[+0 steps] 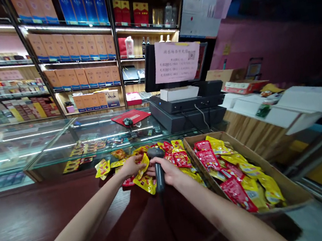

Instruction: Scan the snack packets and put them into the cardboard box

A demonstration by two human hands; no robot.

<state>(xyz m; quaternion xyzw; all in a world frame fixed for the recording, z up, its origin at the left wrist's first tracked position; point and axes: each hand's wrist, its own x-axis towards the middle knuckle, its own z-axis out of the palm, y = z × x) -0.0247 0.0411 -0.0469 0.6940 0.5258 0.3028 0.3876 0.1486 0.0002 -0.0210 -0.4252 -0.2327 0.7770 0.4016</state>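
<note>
Your left hand: pinching a yellow snack packet, mid-frame
Your right hand: gripping a handheld barcode scanner

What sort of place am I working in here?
Probably a retail shop: the right hand holds what looks like a barcode scanner, with a glass display case and lit shelves of boxes beyond.

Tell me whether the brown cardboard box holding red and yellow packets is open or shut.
Open: no lid covers the brown cardboard box, and the shiny red and yellow packets inside show from above.
</note>
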